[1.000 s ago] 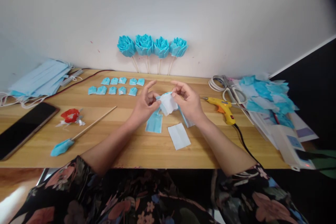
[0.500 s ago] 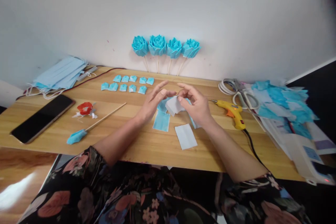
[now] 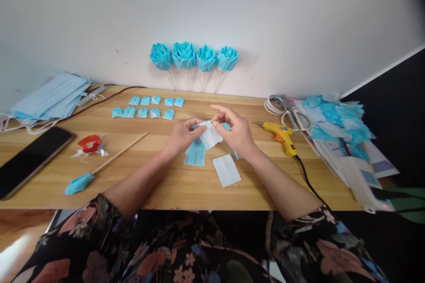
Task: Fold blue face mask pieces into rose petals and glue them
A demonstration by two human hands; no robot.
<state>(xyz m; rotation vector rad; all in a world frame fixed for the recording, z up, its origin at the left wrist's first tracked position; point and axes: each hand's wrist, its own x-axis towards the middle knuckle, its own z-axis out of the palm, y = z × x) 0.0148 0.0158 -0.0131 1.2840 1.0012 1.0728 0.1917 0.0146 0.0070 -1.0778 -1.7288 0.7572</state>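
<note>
Between my hands, above the table, a small white fabric piece [image 3: 210, 137] is held by its top edge. My left hand [image 3: 184, 136] pinches its left corner between thumb and fingers. On the other corner my right hand [image 3: 235, 130] is closed in a pinch, its index finger bent. Below lie a blue fabric piece [image 3: 195, 154] and a loose white rectangle [image 3: 226, 170]; other blue pieces are partly hidden by my hands. Several folded blue petals [image 3: 143, 112] sit in two rows beyond my left hand.
Several blue fabric flowers [image 3: 184, 55] on sticks lean on the wall. At right are a yellow glue gun [image 3: 281, 134], scissors [image 3: 295, 117], tape and fabric scraps [image 3: 338, 117]. Leftward lie a blue-tipped stick [image 3: 119, 154], red wrapper [image 3: 90, 143], phone [image 3: 33, 159] and face masks [image 3: 49, 97].
My left hand has gone from spread fingers to a pinch on the white fabric piece, which now hangs flatter between both hands. The whole view has shifted slightly.
</note>
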